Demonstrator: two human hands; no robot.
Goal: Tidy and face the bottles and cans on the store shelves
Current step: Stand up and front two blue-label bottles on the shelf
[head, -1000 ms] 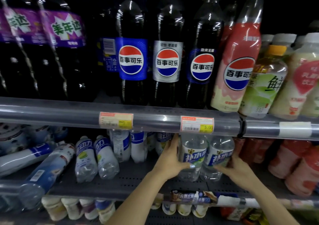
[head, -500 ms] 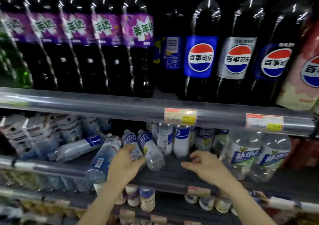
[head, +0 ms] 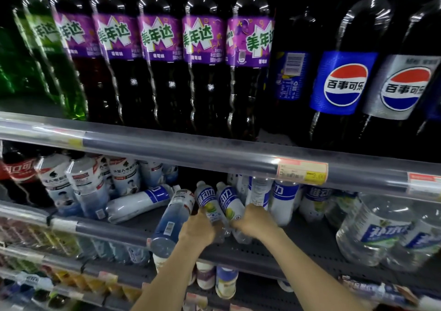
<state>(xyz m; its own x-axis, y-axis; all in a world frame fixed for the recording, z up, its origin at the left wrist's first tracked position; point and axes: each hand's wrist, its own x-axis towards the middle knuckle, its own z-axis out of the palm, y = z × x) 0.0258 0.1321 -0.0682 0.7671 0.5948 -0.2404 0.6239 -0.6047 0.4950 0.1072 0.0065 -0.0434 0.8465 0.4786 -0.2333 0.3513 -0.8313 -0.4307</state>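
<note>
Two small blue-and-white bottles, the left bottle [head: 208, 205] and the right bottle [head: 231, 207], lie tipped on the middle shelf [head: 298, 246], caps pointing far, side by side and touching, near the shelf's front edge.

In the head view, your left hand [head: 196, 230] is wrapped around the lower end of the left bottle, fingers curled over it. Your right hand [head: 253, 221] is closed the same way on the lower end of the right bottle. The two hands sit just beside each other.

Left of them, a blue-tinted bottle [head: 170, 220] lies tilted with its base hanging past the shelf edge, and a white bottle [head: 138, 202] lies flat on its side farther left. Right of your hands, matching blue-and-white bottles [head: 284, 201] stand upright, and large clear water bottles [head: 372, 234] stand at the far right.

On the upper shelf, purple-labelled bottles [head: 202, 67] stand in a row, labels facing you, with cola bottles [head: 343, 81] to their right.
</note>
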